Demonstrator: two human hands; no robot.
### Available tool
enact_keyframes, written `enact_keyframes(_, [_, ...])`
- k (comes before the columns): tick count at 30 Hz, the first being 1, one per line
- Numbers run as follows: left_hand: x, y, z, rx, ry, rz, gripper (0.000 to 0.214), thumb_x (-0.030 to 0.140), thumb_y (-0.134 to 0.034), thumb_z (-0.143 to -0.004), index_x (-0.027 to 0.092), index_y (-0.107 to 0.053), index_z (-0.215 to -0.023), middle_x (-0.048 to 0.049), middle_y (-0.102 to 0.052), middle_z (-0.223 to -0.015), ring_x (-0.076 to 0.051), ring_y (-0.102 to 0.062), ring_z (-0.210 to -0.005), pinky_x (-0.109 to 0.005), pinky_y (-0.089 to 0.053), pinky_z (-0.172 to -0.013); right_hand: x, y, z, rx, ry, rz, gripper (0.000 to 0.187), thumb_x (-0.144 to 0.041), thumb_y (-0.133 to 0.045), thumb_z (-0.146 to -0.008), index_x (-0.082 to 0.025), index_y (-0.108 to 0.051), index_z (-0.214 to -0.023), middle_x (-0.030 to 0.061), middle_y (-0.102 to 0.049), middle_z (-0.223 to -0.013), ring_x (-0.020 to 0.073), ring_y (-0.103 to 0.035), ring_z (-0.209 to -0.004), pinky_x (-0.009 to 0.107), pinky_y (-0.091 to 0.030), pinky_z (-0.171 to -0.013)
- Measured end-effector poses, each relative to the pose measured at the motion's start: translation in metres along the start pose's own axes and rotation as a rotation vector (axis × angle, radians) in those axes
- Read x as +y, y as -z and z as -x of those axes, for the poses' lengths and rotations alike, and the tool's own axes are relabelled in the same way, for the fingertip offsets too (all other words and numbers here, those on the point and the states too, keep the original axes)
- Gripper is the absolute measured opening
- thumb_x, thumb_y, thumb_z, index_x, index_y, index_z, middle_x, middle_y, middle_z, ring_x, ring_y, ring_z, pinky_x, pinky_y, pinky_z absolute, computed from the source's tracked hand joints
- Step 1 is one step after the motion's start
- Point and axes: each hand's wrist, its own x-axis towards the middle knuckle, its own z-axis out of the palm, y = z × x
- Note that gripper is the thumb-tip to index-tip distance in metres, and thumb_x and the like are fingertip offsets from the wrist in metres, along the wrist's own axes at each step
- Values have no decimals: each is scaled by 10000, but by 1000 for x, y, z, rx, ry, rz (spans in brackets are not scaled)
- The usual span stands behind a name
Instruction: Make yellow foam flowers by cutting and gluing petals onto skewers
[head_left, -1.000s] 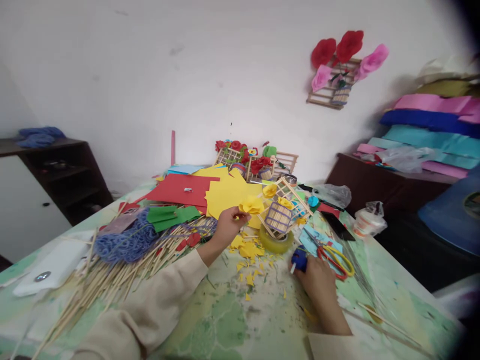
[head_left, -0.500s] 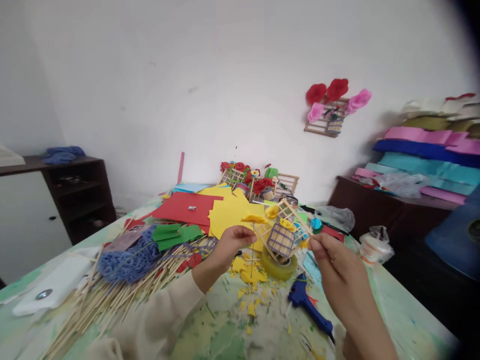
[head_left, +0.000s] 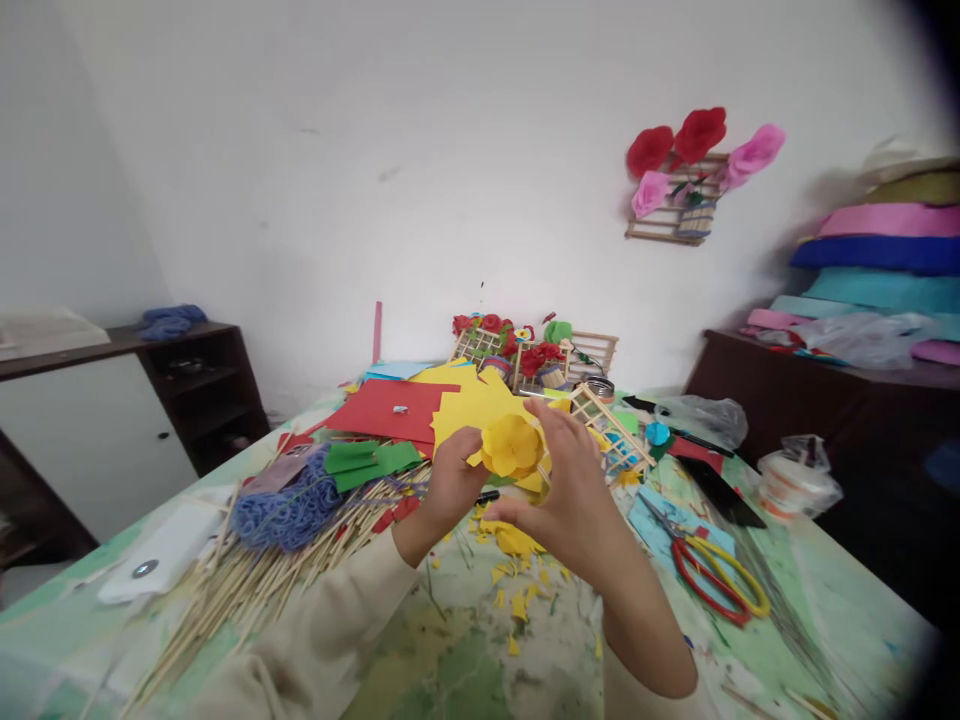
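Note:
A yellow paper flower faces up between my hands above the middle of the table. My left hand pinches it at its left edge; its stem is hidden. My right hand curves around the flower's right side, thumb and fingers spread apart, without visibly gripping it. Behind the right hand a small wooden lattice frame leans, partly covered by that hand. Yellow paper scraps lie beneath both hands.
Bamboo sticks, blue yarn and green paper lie left. Red paper and yellow sheets lie behind. Scissors and a bagged cup are at right. Finished flower frames stand against the wall.
My right hand has left the lattice frame and moved left to the flower. The flower in my left hand has turned its front upward. The scissors now show; the blue glue gun is mostly hidden.

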Motion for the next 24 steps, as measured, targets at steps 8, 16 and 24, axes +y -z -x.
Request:
enact_keyframes(8, [-5, 3, -2, 59, -229, -127, 136, 220, -564, -801, 177, -659, -714, -60, -673, -756, -168, -587, -737, -299, -452, -680, 4, -7, -5, 43, -63, -51, 588, -472, -669, -716, -208, -507, -1216, 128, -562, -1210, 297, -460, -1172, 496, -342, -998])
enact_keyframes(16, [-2, 4, -1, 11, -270, -117, 173, 255, -541, -832, 194, -685, -758, -58, -686, -762, -163, -590, -754, -314, -449, -725, 15, -4, -6, 74, -216, -361, 448, -479, -485, -848, -203, -531, -1198, 114, -620, -1167, 247, -545, -1111, 438, -400, -956])
enact_keyframes(24, [-1, -2, 1, -179, -286, -96, 196, 277, -544, -833, 185, -665, -710, -65, -677, -753, -160, -580, -740, -312, -422, -722, 16, -2, -10, -75, -313, -365, 264, -326, -620, -680, -160, -648, -882, 71, -684, -897, 214, -621, -838, 342, -468, -768])
